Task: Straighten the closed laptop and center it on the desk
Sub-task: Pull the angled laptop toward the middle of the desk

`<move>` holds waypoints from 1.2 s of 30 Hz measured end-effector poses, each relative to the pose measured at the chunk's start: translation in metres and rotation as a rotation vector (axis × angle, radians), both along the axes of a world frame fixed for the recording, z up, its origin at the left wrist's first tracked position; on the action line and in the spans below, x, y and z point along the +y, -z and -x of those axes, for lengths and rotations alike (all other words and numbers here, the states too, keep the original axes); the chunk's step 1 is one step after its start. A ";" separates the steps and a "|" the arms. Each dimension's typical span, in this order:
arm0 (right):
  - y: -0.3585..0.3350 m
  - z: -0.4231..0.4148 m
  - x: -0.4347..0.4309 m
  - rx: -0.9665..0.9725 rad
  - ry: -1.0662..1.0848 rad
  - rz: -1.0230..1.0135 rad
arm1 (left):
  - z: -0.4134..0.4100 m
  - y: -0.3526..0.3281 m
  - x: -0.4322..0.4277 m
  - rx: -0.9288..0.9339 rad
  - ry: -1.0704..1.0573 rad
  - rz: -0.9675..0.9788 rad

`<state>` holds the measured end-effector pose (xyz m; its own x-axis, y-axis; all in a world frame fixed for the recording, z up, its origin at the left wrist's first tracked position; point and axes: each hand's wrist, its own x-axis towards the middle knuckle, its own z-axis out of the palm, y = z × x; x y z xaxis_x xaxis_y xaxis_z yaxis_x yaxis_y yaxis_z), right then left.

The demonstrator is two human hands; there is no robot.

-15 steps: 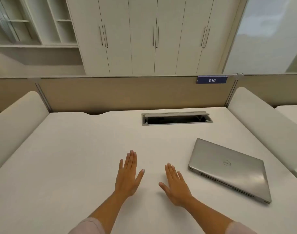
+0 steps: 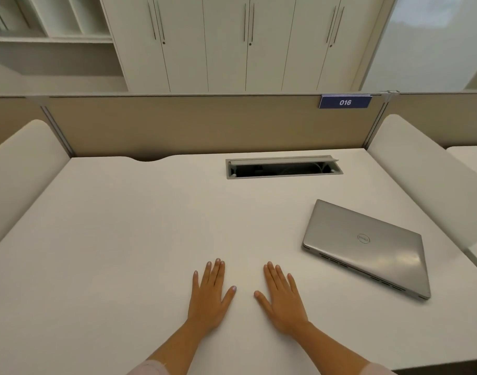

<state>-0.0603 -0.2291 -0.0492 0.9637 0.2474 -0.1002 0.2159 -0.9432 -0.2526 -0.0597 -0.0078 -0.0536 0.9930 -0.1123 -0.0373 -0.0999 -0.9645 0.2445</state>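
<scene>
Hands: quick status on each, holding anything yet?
Left hand: open, flat on the desk, holding nothing.
Right hand: open, flat, clear of the laptop.

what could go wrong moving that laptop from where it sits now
The closed laptop lies skewed near the desk's right edge, so a careless swing could push it off. Both hands, left and right, rest flat and apart from it. A one-handed pull may spin it instead of straightening it.

Single head view — looks forward and down over desk [image 2: 123,239], close above hands.
</scene>
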 end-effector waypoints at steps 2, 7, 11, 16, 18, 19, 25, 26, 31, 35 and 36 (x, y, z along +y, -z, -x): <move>0.001 0.002 0.000 -0.012 0.013 -0.006 | 0.000 0.000 0.000 -0.001 0.000 0.005; 0.002 0.004 0.001 -0.020 0.027 -0.022 | 0.002 0.002 0.001 -0.002 -0.007 0.029; 0.003 0.005 0.001 -0.019 0.038 -0.038 | 0.003 0.002 0.001 -0.005 -0.006 0.029; 0.000 0.003 0.000 0.001 0.041 -0.024 | -0.001 0.000 0.000 -0.002 -0.006 0.061; -0.002 0.002 0.001 0.029 0.037 -0.027 | -0.002 -0.001 0.000 0.003 -0.009 0.060; -0.003 0.001 0.002 0.044 0.039 -0.039 | -0.003 -0.001 -0.001 0.003 -0.007 0.059; -0.013 -0.008 -0.009 0.097 -0.020 -0.023 | -0.019 -0.008 -0.011 0.042 0.014 0.044; -0.015 -0.010 -0.013 0.097 -0.045 -0.001 | -0.023 -0.008 -0.014 0.053 0.019 0.048; -0.030 -0.033 -0.043 0.045 -0.055 0.022 | -0.048 -0.014 -0.036 0.109 0.022 0.070; -0.042 -0.052 -0.083 -0.005 0.035 -0.022 | -0.071 -0.019 -0.069 0.164 0.076 0.080; -0.044 -0.056 -0.094 -0.009 0.062 -0.030 | -0.077 -0.021 -0.079 0.174 0.105 0.078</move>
<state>-0.0047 -0.3235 -0.0055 0.9781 0.1899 -0.0847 0.1596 -0.9468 -0.2795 0.0169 -0.0866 -0.0322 0.9550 -0.2240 -0.1945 -0.1485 -0.9285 0.3402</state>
